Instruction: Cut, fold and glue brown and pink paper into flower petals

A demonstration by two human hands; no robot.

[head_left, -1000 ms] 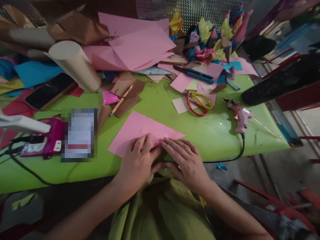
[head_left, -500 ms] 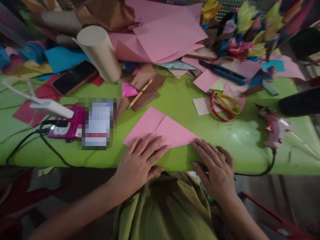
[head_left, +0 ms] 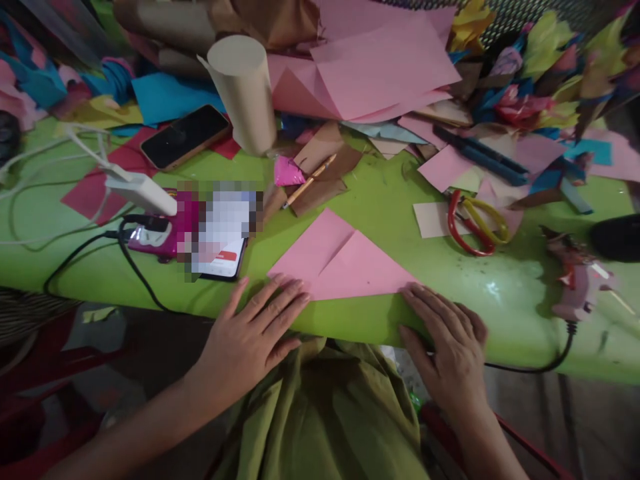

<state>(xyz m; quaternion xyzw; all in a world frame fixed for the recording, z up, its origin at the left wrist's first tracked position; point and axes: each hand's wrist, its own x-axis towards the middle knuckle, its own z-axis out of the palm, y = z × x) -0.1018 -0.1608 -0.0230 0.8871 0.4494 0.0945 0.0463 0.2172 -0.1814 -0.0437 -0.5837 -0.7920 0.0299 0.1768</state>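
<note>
A folded pink paper [head_left: 350, 260], roughly a triangle with a crease near its top, lies flat on the green table in front of me. My left hand [head_left: 255, 327] rests with fingers stretched out over the paper's lower left corner, fingertips touching it. At the opposite end, my right hand [head_left: 447, 333] lays its outstretched fingertips on the right corner. Both palms face down, and neither hand grasps anything. The left corner's tip is partly covered by my fingers.
A lit phone [head_left: 223, 240] and a magenta power strip [head_left: 183, 227] with cables stand left. Scissors [head_left: 477, 223] and a glue gun [head_left: 575, 280] lie right. Behind are a pencil [head_left: 310, 180], a paper roll [head_left: 247, 100], a dark phone [head_left: 185, 137] and pink sheets [head_left: 380, 60].
My left hand has slid left along the paper's lower edge, from its middle to the left corner. My right hand stays at the right corner. The camera view has shifted left.
</note>
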